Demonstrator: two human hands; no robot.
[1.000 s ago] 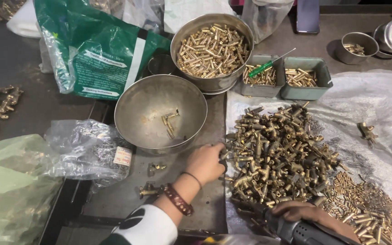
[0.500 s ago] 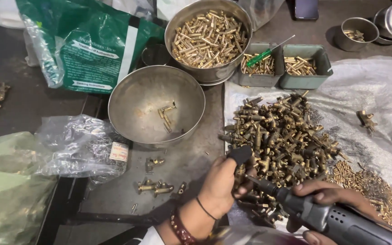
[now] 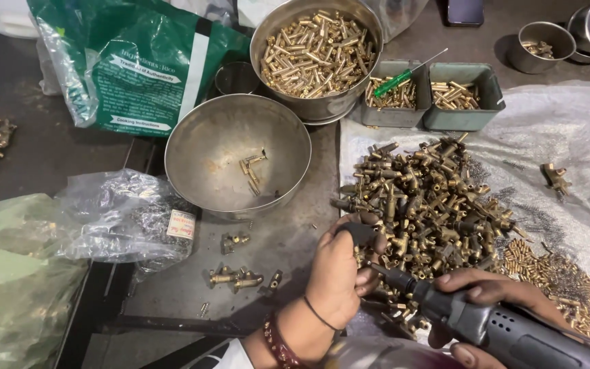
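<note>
Small brass fitting pinched in one hand, power driver gripped in the other, right by the big pile

The left hand (image 3: 339, 273) has its fingers pressed together around a dark little fitting (image 3: 362, 234), held up at the near edge of the heap of brass fittings (image 3: 431, 205). The right hand (image 3: 489, 294) is wrapped tight round the grey driver (image 3: 493, 328), tip touching or almost touching the held piece, can't tell which. I'd guess that part is dense for its size, hard and a bit slick, so pinch it by the body, not the stem. The steel bowl (image 3: 237, 157) sits well apart with only a few pieces inside.
</note>
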